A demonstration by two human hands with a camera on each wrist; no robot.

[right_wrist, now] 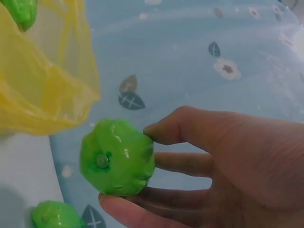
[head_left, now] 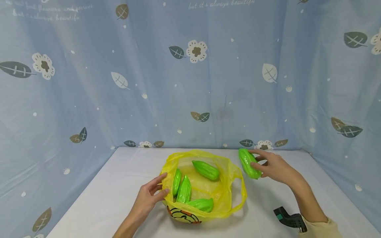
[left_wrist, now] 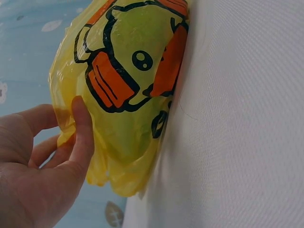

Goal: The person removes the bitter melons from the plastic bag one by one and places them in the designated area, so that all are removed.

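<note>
A yellow plastic bag [head_left: 238,201] stands with its mouth open, a duck-like cartoon [left_wrist: 142,61] printed on its side. Inside it lie several glossy green ridged gourds, like bitter melons, one [head_left: 206,170] toward the back. My left hand [head_left: 150,191] grips the bag at its left edge; in the left wrist view the thumb presses on the plastic. Right of the bag, my right hand [head_left: 275,167] holds another bitter melon [head_left: 249,164] between thumb and fingers, its stem end showing in the right wrist view. A further green piece [right_wrist: 56,214] shows below it there, cut by the frame.
A white tabletop [head_left: 119,178] lies under the bag. Blue cloth [head_left: 238,99] with leaves and flowers hangs behind and at both sides. A dark strap [head_left: 288,218] is by my right wrist, next to a beige sleeve [head_left: 319,229].
</note>
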